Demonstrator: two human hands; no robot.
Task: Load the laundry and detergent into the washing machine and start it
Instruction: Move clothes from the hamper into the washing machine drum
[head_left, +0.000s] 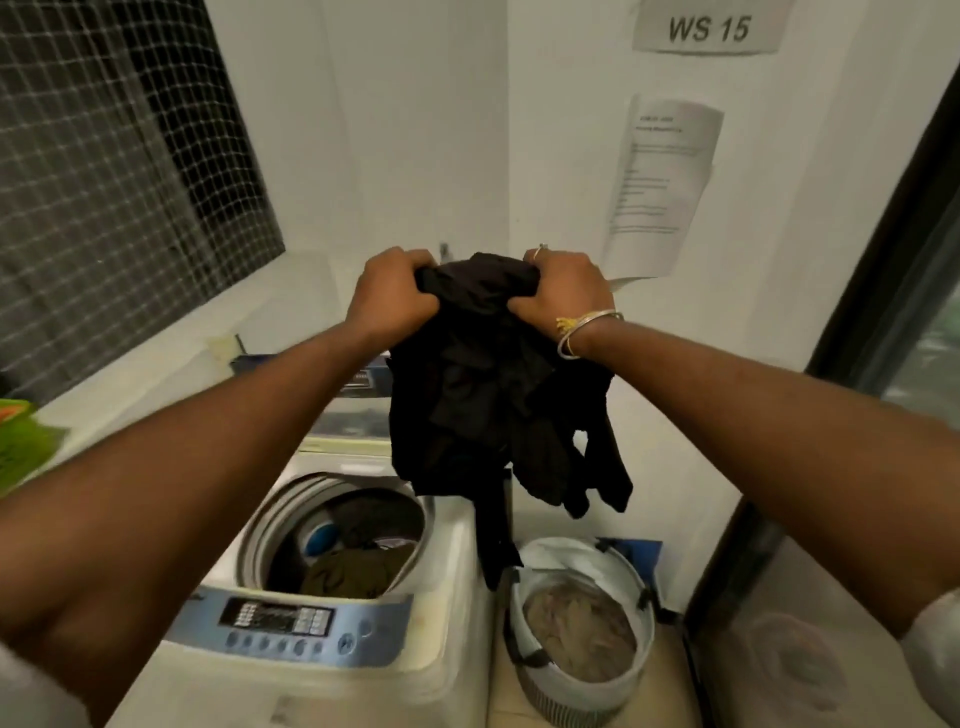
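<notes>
Both hands grip a bunched black garment (483, 395) held up at chest height. My left hand (392, 293) clutches its top left, my right hand (563, 291), with bangles at the wrist, its top right. The cloth hangs down over the right rear of the white top-loading washing machine (447, 623), and a strip of it trails toward the gap beside the machine. The machine's lid is open; dark and olive clothes (348, 569) lie in the drum. Its blue control panel (291, 623) faces me at the front.
A round white laundry basket (636, 623) with a pale garment inside stands on the floor right of the machine. A green packet (21, 441) lies on the ledge at left. Mesh window at left, papers taped to the wall, glass door at right.
</notes>
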